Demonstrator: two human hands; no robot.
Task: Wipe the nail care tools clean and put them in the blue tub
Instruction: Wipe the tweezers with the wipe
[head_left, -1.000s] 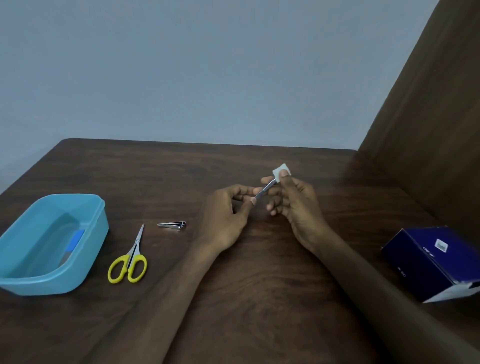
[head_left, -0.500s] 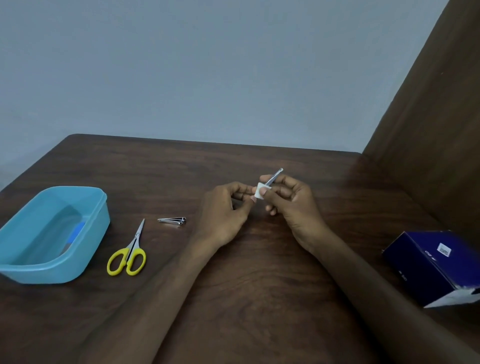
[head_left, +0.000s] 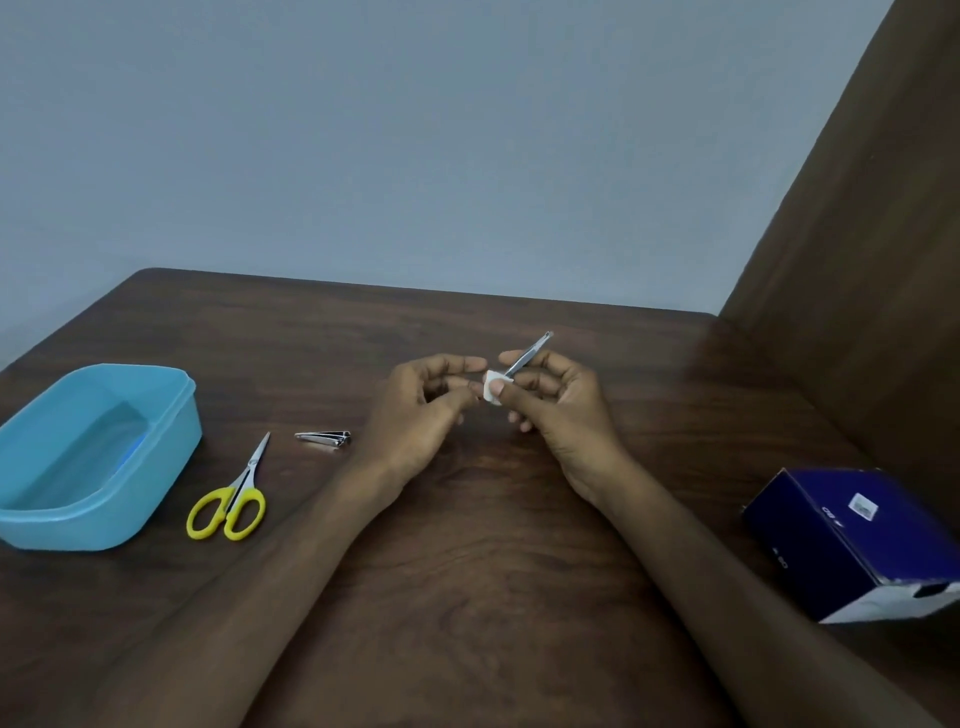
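Note:
Over the middle of the table, my left hand (head_left: 415, 410) pinches the near end of thin metal tweezers (head_left: 531, 352). My right hand (head_left: 558, 415) presses a small white pad (head_left: 491, 391) around the tweezers, close to my left fingertips. The far end of the tweezers sticks out up and to the right. A metal nail clipper (head_left: 324, 438) and yellow-handled scissors (head_left: 228, 509) lie on the table left of my hands. The blue tub (head_left: 171, 415) stands at the far left with a blue item inside, partly hidden by its wall.
A dark blue cardboard box (head_left: 852, 535) lies on the brown wooden table (head_left: 493, 571) near its right edge. A brown panel (head_left: 857, 260) rises along the right side, and a grey wall stands behind the table.
My right hand has slid the white pad down the tweezers from the far tip to the end near my left fingers. The metal tip now shows bare.

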